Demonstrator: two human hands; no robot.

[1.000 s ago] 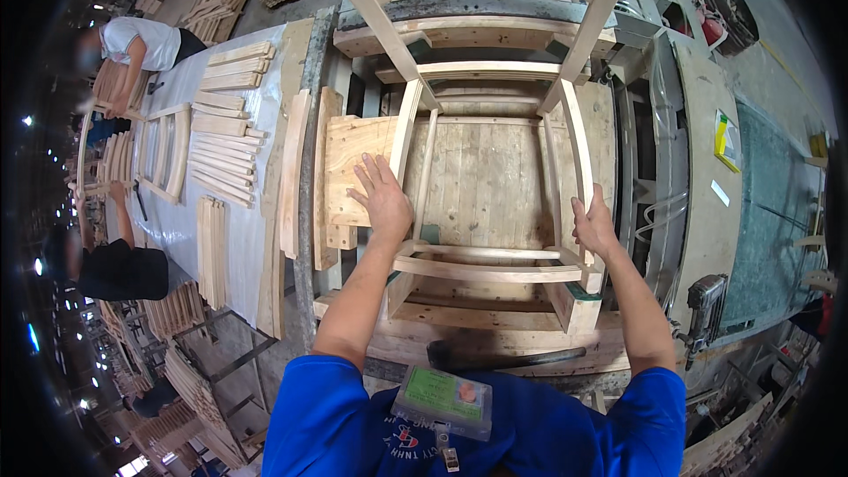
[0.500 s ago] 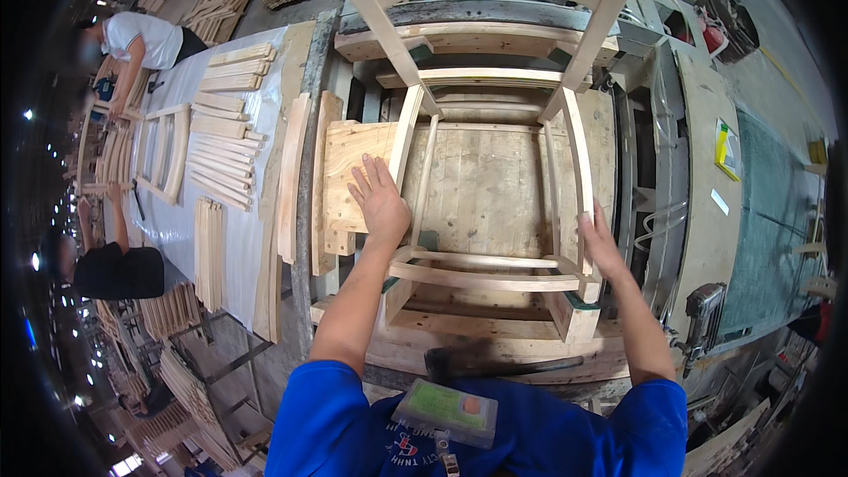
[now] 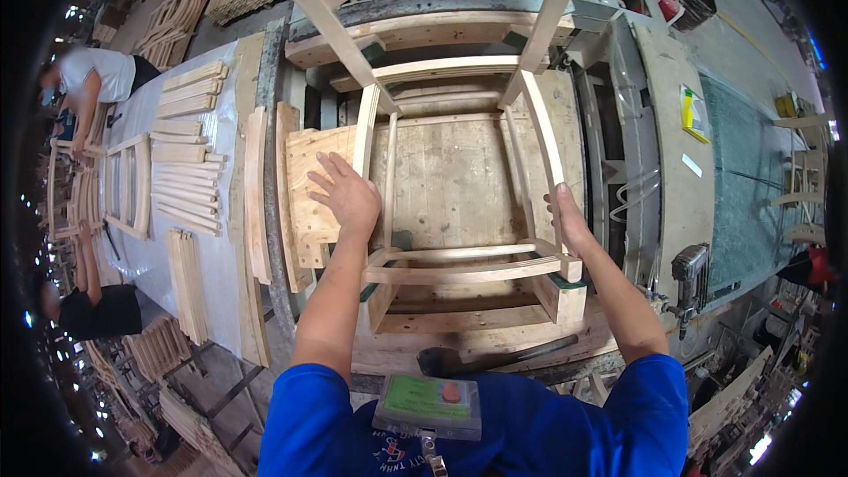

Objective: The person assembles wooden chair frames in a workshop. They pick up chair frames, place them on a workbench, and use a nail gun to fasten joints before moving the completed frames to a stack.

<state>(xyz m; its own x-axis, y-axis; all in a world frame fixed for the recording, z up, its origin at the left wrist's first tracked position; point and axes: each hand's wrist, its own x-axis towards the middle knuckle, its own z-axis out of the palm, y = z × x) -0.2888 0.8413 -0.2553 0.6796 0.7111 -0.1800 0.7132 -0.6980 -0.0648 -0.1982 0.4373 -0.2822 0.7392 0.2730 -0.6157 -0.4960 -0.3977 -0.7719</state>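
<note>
A pale wooden chair frame (image 3: 447,276) lies in front of me, its seat rails around a wooden bed and its tall back posts reaching to the far edge. My left hand (image 3: 352,203) has its fingers spread over a plywood block (image 3: 315,159), with the thumb side against the frame's left rail. Whether the palm presses the rail is unclear. On the other side, my right hand (image 3: 570,219) closes around the right side rail (image 3: 545,132) near its front corner. The front corners sit over wooden supports with green pads.
A black-handled tool (image 3: 495,356) lies before me. Left, a plastic-covered table (image 3: 141,172) carries sorted wooden slats (image 3: 185,185); two other people work beyond it. On the right, a nail gun (image 3: 691,283) hangs by a bench (image 3: 662,124) holding a yellow-edged packet (image 3: 694,115).
The view has shifted, so the scene sits farther left. My left hand has tilted, its fingers turned more to the left. My right hand stays at the right rail, fingers now showing around it.
</note>
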